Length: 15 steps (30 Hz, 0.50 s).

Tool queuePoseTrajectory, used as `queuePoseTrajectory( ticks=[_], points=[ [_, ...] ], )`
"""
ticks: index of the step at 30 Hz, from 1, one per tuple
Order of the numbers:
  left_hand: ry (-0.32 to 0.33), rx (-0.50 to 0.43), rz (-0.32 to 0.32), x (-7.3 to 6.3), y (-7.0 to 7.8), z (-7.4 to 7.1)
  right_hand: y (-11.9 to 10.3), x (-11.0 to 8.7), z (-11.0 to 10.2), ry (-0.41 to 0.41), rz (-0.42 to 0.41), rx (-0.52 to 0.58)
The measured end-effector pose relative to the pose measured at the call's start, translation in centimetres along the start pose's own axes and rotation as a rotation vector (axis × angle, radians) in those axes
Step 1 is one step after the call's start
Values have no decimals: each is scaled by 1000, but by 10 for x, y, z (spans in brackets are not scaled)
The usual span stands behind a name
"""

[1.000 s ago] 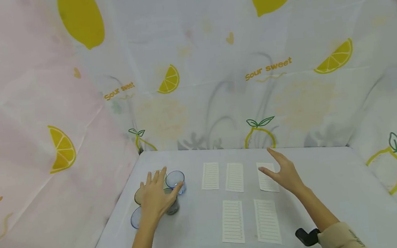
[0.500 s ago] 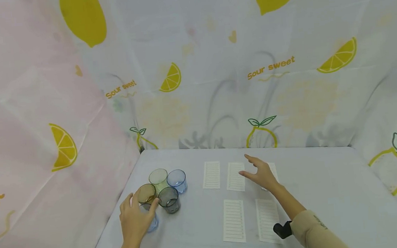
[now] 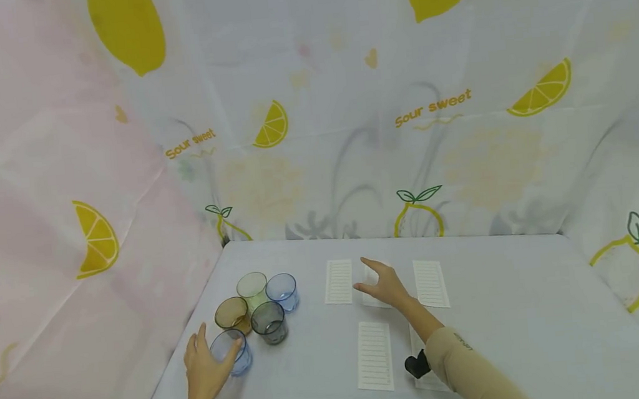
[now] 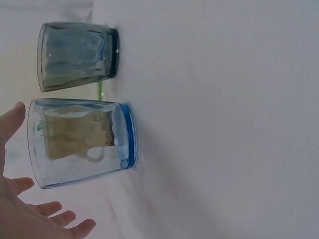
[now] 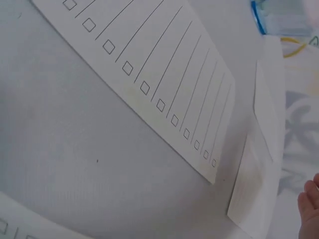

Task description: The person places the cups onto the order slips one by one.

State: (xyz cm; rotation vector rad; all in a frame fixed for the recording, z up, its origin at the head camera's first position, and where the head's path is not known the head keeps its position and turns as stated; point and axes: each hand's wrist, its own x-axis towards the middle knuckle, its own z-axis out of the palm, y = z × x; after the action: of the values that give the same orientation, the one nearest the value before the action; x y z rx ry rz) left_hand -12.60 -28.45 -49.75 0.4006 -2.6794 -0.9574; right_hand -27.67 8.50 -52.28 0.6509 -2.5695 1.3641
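Note:
In the head view, five-odd tumblers aside, the nearest is a light blue glass (image 3: 241, 360), with my left hand (image 3: 204, 366) at its left side, thumb and fingers spread near its rim. The left wrist view shows this blue glass (image 4: 82, 172) upright on the table, the thumb and fingers relaxed around its mouth. A smoky grey glass (image 3: 270, 332), an amber glass (image 3: 233, 316), a pale green glass (image 3: 252, 286) and another blue glass (image 3: 284, 293) cluster behind it. My right hand (image 3: 388, 286) hovers over a lined paper slip (image 3: 375, 304), fingers parted, holding nothing.
Other lined slips lie on the white table (image 3: 311, 375): a back-left slip (image 3: 338, 282), a back-right slip (image 3: 431, 284) and a front slip (image 3: 374, 357). Another is partly hidden under the right sleeve (image 3: 458, 361). A lemon-print cloth (image 3: 323, 174) stands behind the table.
My left hand has moved back toward the person, from over the cluster to the near blue glass. My right hand has moved left, from the back-right slip to the middle one.

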Motion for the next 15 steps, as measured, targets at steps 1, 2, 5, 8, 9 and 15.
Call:
queuePoseTrajectory(
  ticks=[1, 2, 5, 8, 9, 15],
  points=[
    [-5, -17, -8, 0, -1, 1, 0, 1, 3, -12, 6, -6],
    [-7, -34, -14, 0, -3, 2, 1, 2, 7, -20, 8, -15],
    [3, -89, -22, 1, -6, 5, 2, 5, 17, -45, 8, -51],
    [10, -132, -31, 2, -8, 9, 2, 7, 27, -61, 11, -96],
    [8, -145, -37, 2, -9, 10, 2, 7, 29, -66, 15, -106],
    [18, -201, -46, 6, -9, 19, -4, 8, 41, -135, 5, -234]
  ],
)
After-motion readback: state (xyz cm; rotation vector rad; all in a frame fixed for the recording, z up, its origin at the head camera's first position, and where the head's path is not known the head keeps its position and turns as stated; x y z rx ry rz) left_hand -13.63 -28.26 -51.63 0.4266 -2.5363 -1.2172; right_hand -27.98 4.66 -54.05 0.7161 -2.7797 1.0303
